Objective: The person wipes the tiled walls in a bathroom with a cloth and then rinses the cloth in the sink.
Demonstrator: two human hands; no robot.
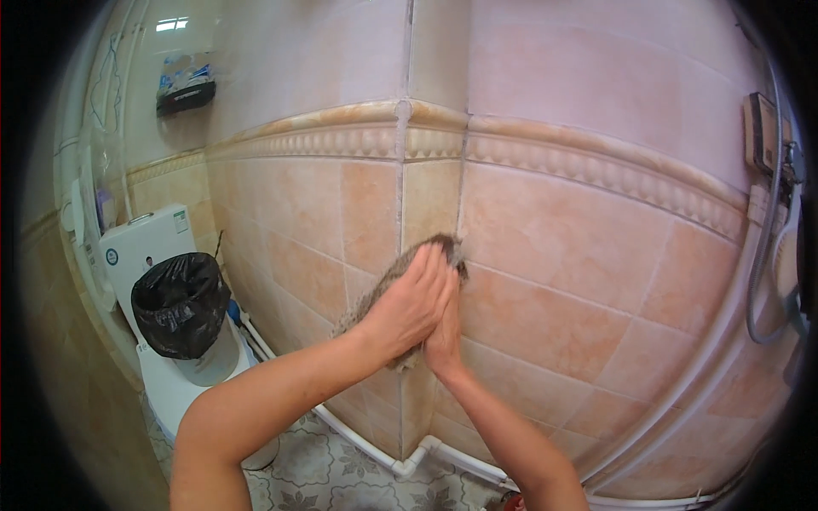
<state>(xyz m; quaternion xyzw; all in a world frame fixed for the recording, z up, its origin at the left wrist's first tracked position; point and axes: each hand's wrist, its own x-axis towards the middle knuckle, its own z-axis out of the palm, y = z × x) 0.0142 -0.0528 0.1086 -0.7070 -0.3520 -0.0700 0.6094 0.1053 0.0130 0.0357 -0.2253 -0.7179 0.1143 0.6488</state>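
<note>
- Tiled wall (554,324): skin could be scraped on its jutting corner (401,196) if the cloth (368,315) slipped.
- Toilet (166,392): a bagged bin (181,307) is stood on it, and could be toppled if caught by the left elbow (200,426).
- Cloth: held against the wall around the corner, below the border (315,136); it could be snagged on the edge.
- Hands: left hand (411,300) and right hand (443,334) are pressed together on it; whether it is gripped cannot be told, and it could be dropped if pressure were eased.
</note>
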